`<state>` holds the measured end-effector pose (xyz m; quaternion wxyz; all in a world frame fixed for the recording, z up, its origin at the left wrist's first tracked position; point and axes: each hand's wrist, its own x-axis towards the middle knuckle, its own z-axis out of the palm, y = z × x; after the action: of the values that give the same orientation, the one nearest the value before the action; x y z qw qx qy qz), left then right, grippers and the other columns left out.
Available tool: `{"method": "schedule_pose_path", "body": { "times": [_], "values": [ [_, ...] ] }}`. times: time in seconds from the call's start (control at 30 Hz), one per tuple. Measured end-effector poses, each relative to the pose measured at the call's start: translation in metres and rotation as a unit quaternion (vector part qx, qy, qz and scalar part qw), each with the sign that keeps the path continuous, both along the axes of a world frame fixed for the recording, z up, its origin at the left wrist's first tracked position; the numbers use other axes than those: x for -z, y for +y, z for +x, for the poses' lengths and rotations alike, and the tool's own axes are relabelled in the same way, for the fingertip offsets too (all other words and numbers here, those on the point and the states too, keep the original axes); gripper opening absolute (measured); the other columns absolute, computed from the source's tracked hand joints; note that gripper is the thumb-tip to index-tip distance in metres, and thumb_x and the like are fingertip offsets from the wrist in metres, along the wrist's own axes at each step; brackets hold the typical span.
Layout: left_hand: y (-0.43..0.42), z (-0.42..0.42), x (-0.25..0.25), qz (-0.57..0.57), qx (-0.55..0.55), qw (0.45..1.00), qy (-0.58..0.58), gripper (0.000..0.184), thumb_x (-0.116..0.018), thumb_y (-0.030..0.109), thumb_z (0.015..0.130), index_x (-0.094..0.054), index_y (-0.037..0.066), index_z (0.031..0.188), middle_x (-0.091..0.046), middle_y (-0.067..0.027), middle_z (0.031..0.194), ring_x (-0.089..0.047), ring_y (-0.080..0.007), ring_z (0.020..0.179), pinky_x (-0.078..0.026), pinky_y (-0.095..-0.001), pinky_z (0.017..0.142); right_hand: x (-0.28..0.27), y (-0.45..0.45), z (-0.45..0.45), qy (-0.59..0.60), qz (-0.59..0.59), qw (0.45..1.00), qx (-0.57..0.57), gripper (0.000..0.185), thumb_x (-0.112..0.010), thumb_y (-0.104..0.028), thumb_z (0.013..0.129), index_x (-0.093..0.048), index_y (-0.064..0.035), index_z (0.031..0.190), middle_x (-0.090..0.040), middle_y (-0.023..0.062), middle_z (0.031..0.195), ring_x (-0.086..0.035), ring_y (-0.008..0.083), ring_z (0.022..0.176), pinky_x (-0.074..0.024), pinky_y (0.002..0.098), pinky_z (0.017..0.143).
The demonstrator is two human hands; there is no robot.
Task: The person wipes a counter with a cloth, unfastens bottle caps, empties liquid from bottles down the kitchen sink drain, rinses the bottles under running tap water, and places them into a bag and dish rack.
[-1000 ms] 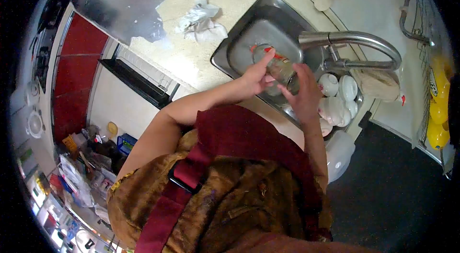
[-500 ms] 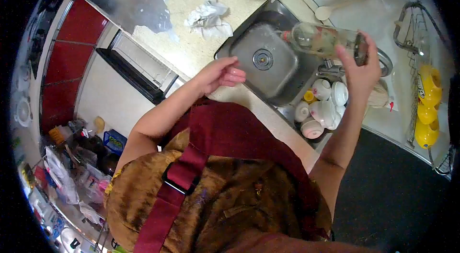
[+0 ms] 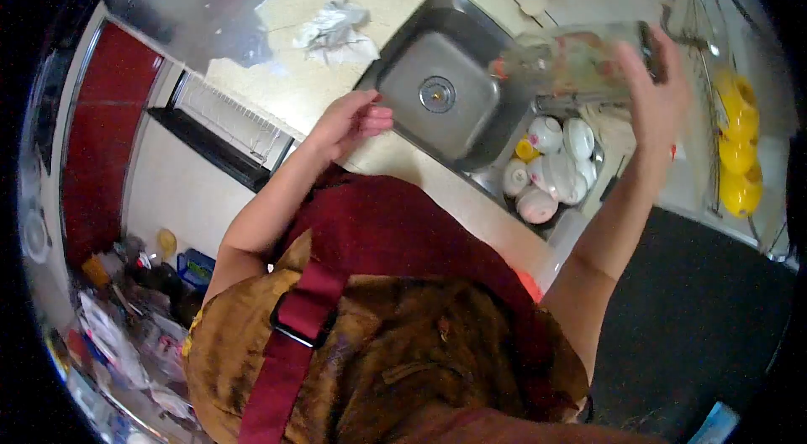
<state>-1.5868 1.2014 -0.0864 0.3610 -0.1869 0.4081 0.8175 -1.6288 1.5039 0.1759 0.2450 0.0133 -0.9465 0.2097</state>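
My right hand is wrapped around the wide end of a clear glass bottle, which lies nearly sideways above the sink's right edge. Its neck points left and shows a red ring near the mouth; motion blurs the rest. The metal sink has a round drain at the bottom. By the sink's near left corner hovers my left hand, fingers loosely curled and nothing in it. White bowls and cups are piled beside the sink, below the bottle.
A crumpled white cloth lies on the counter left of the sink. Yellow containers hang in a wire rack at the right. Bagged goods crowd the lower left, and a dark mat covers the floor at right.
My right hand has carried the bottle to the right, away from over the basin. White spray near its mouth is gone. The whole view has shifted, and my left hand stays empty.
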Motion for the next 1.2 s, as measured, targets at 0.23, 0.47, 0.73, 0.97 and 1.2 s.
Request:
{"method": "schedule_pose_path", "body": {
  "times": [0.23,0.47,0.73,0.97,1.2],
  "values": [
    [-0.006,0.001,0.001,-0.024,-0.008,1.000,-0.003,0.040,-0.055,0.032,0.090,-0.051,0.002,0.116,-0.063,-0.0158,0.103,-0.063,-0.0233,0.090,-0.050,-0.0331,0.084,0.056,0.034,0.038,-0.080,-0.038,0.996,-0.014,0.061,-0.080,-0.044,0.063,-0.063,-0.0074,0.109,-0.067,0.0137,0.099,-0.065,0.0281,0.090,-0.0498,0.0353,0.080],
    [-0.002,0.000,0.020,-0.023,0.004,1.000,-0.005,0.037,-0.054,0.031,0.091,-0.051,0.003,0.115,-0.061,-0.0129,0.102,-0.061,-0.0226,0.091,-0.049,-0.0351,0.083,0.083,0.078,0.100,-0.171,0.035,0.976,0.127,0.062,-0.081,-0.035,0.068,-0.060,-0.0031,0.116,-0.067,0.0119,0.091,-0.063,0.0184,0.081,-0.0489,0.0304,0.077],
    [0.028,-0.004,0.022,-0.041,0.058,0.997,-0.014,0.038,-0.057,0.033,0.090,-0.053,0.004,0.113,-0.062,-0.0127,0.103,-0.061,-0.0230,0.091,-0.049,-0.0353,0.081,0.111,0.155,0.133,-0.243,0.062,0.929,0.272,0.075,-0.070,-0.061,0.068,-0.060,-0.0032,0.116,-0.067,0.0152,0.094,-0.065,0.0255,0.085,-0.0494,0.0334,0.075],
    [0.040,-0.004,0.023,-0.042,0.069,0.997,-0.020,0.035,-0.059,0.030,0.089,-0.053,0.004,0.110,-0.062,-0.0131,0.099,-0.060,-0.0234,0.089,-0.048,-0.0353,0.080,0.153,0.176,0.117,-0.294,0.097,0.912,0.270,0.087,-0.065,-0.073,0.061,-0.059,-0.0083,0.118,-0.067,0.0166,0.102,-0.065,0.0302,0.094,-0.0497,0.0399,0.080],
    [0.019,-0.002,0.051,-0.007,0.064,0.998,-0.020,0.034,-0.057,0.032,0.090,-0.054,0.005,0.111,-0.062,-0.0110,0.098,-0.061,-0.0231,0.088,-0.048,-0.0352,0.082,0.179,0.183,0.094,-0.354,0.134,0.888,0.261,0.092,-0.062,-0.078,0.059,-0.059,-0.0094,0.120,-0.067,0.0170,0.099,-0.066,0.0299,0.092,-0.0505,0.0411,0.079]
  ]
}}
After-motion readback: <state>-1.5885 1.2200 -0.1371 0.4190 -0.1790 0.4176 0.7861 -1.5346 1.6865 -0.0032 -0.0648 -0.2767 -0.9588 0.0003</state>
